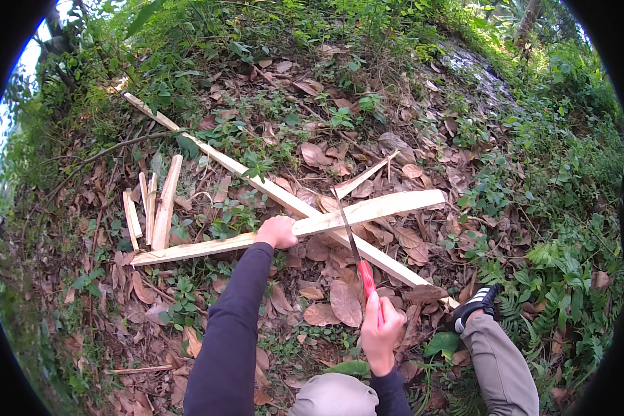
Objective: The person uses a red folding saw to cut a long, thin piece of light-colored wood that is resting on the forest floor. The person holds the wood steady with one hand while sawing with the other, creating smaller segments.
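A pale wooden plank [395, 202] lies crosswise over a long, narrow wooden beam [229, 163] on the leafy ground. My left hand [277, 232] grips the plank just left of where the two cross. My right hand [381, 331] is closed around the red handle of a handsaw [350, 239]. The saw's thin dark blade lies across the plank, slightly right of the crossing, pointing away from me. Whether its teeth sit in a cut is too small to tell.
Several short wood pieces [165, 204] stand or lean at the left near the plank's end. A thin split piece [364, 176] lies beyond the plank. My shoe [477, 307] rests beside the beam's near end. Dry leaves and green plants surround everything, with a grey rock [471, 66] far right.
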Tool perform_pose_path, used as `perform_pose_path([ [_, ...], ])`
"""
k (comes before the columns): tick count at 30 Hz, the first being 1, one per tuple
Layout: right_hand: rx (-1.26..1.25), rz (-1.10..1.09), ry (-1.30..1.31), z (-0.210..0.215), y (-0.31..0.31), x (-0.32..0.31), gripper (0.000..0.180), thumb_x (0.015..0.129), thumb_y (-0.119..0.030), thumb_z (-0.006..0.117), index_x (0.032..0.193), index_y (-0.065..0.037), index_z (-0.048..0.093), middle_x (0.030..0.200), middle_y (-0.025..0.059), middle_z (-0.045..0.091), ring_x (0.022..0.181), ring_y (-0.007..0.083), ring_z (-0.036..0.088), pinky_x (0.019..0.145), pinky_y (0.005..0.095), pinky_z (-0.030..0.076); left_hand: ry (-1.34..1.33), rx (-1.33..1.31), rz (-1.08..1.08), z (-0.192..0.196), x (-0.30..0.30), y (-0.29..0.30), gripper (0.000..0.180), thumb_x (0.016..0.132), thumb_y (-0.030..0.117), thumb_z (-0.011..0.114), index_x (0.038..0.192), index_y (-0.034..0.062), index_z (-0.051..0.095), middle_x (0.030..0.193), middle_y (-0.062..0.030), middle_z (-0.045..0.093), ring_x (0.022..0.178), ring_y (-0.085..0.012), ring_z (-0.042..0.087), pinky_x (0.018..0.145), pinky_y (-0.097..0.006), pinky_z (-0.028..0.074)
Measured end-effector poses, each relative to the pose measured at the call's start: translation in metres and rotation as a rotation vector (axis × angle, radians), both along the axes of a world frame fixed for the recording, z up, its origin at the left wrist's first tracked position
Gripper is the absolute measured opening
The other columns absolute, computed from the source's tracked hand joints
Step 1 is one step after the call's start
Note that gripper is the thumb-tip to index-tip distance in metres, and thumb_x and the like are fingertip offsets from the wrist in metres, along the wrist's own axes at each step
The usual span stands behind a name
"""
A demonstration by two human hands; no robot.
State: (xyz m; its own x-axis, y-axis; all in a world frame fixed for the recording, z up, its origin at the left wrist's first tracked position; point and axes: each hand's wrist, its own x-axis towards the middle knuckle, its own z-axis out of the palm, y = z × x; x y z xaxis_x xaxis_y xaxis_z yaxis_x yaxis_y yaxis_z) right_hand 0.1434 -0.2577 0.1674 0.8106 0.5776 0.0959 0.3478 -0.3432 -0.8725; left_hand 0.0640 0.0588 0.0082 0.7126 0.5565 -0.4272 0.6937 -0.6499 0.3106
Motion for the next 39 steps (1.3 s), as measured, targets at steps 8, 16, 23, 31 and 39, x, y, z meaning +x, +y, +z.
perform_pose_path([
  [8,0.037,-0.025,0.031,0.013,0.030,0.039,0.033,0.099,-0.014,0.061,0.072,0.004,0.062,0.049,0.0110,0.047,0.043,0.0121,0.043,0.044,0.0349,0.033,-0.003,-0.037,0.016,0.000,-0.006,-0.001,0.035,0.074,0.027,0.063,0.101,0.0071,0.072,0.107,-0.0194,0.072,0.101,-0.0364,0.069,0.092,-0.047,0.055],
  [16,-0.014,-0.033,-0.036,0.020,-0.009,0.015,0.032,0.099,-0.014,0.061,0.073,0.004,0.061,0.050,0.0093,0.048,0.043,0.0120,0.045,0.045,0.0323,0.034,0.022,-0.085,0.048,-0.019,-0.002,0.010,0.046,0.071,0.028,0.066,0.105,-0.0017,0.073,0.112,-0.0243,0.071,0.107,-0.0368,0.068,0.096,-0.043,0.054],
  [23,-0.035,-0.032,0.034,0.032,-0.041,0.004,0.027,0.098,-0.011,0.061,0.074,0.003,0.064,0.049,0.0082,0.048,0.043,0.0107,0.048,0.045,0.0317,0.037,0.007,-0.235,0.026,-0.001,0.002,0.013,0.044,0.070,0.028,0.067,0.101,-0.0017,0.075,0.105,-0.0265,0.072,0.102,-0.0369,0.070,0.093,-0.041,0.055],
  [31,-0.052,0.059,0.006,0.014,0.019,0.017,0.031,0.098,-0.014,0.061,0.072,0.001,0.058,0.052,0.0136,0.051,0.041,0.0191,0.051,0.044,0.0348,0.036,0.018,-0.253,-0.039,-0.009,-0.008,0.025,0.043,0.069,0.030,0.068,0.103,0.0035,0.075,0.100,-0.0226,0.073,0.094,-0.0357,0.071,0.085,-0.039,0.056],
  [39,0.021,0.015,-0.011,-0.006,0.046,0.030,0.034,0.101,-0.017,0.058,0.073,0.003,0.059,0.051,0.0161,0.051,0.041,0.0257,0.049,0.045,0.0372,0.036,0.034,-0.211,-0.001,0.000,0.004,0.016,0.044,0.073,0.031,0.066,0.107,0.0035,0.075,0.110,-0.0227,0.072,0.103,-0.0362,0.069,0.094,-0.041,0.054],
])
